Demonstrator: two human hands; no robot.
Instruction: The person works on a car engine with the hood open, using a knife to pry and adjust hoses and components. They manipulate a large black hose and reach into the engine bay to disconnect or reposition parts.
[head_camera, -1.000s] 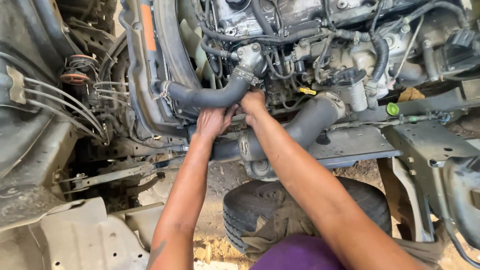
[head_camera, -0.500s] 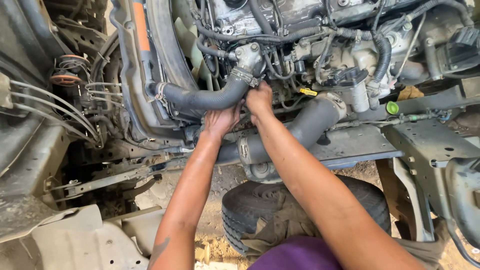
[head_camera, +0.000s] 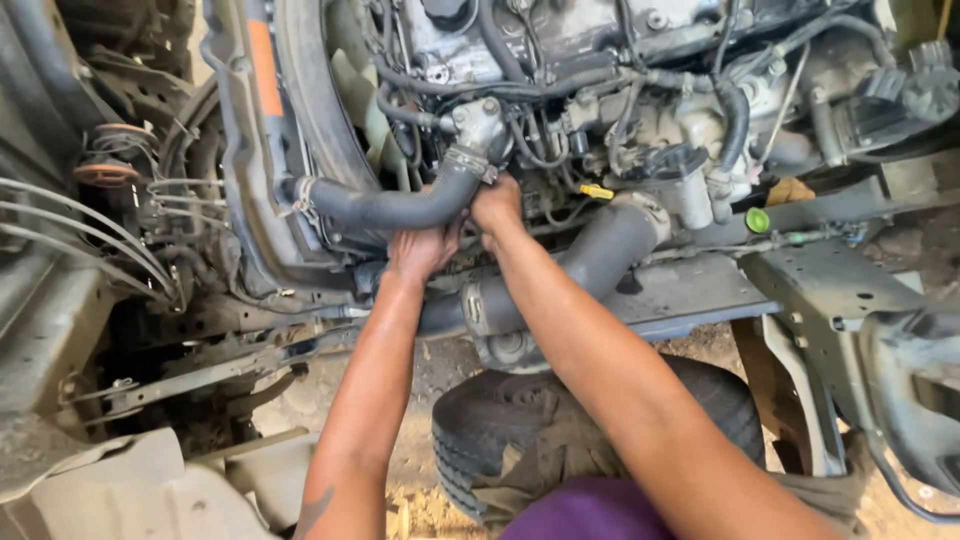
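A black rubber radiator hose (head_camera: 385, 207) curves from the radiator side up to a metal engine outlet, with a metal clamp (head_camera: 468, 163) at its upper end. My left hand (head_camera: 422, 250) reaches up under the hose and presses against its underside. My right hand (head_camera: 497, 207) sits just below the clamp at the hose end, fingers curled in behind it. What either hand's fingers hold is hidden by the hose and engine parts.
A thicker dark intake pipe (head_camera: 600, 255) runs under my right forearm. A tyre (head_camera: 500, 440) lies on the ground below. The radiator shroud (head_camera: 250, 150) stands left, a green cap (head_camera: 758, 219) and chassis rail (head_camera: 830, 290) right. Cables hang far left.
Both hands have stayed at the hose; the right hand has crept slightly up toward the clamp. The view has shifted a little.
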